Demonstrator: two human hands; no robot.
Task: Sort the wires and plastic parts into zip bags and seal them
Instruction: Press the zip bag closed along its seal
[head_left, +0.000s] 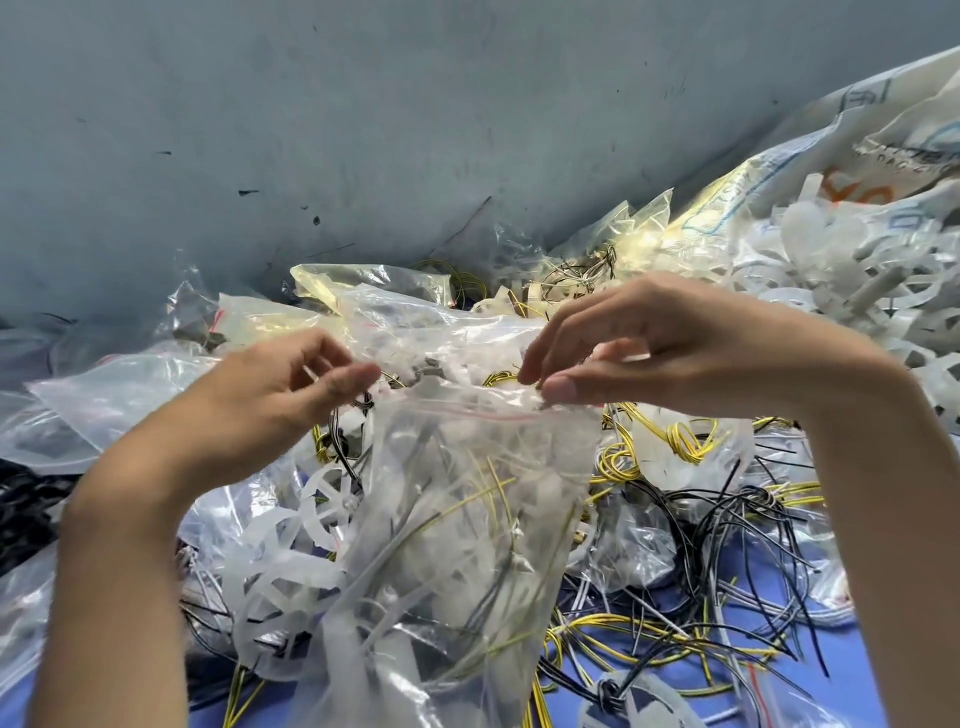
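Head view: your zip bag, holding wires, hangs at centre above the heap.
Right: your right hand pinches its red-striped top edge.
Left: your left hand is blurred at its left corner; I cannot tell its grip.

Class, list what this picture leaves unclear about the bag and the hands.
Head view only.
Seal of the zip bag: closed or not, hidden by blur and wrinkled film.
The left hand: motion-blurred, grip unclear.
Bag's bottom: cut off by the lower edge.
Print on the woven sack: too small, cut by the right edge.
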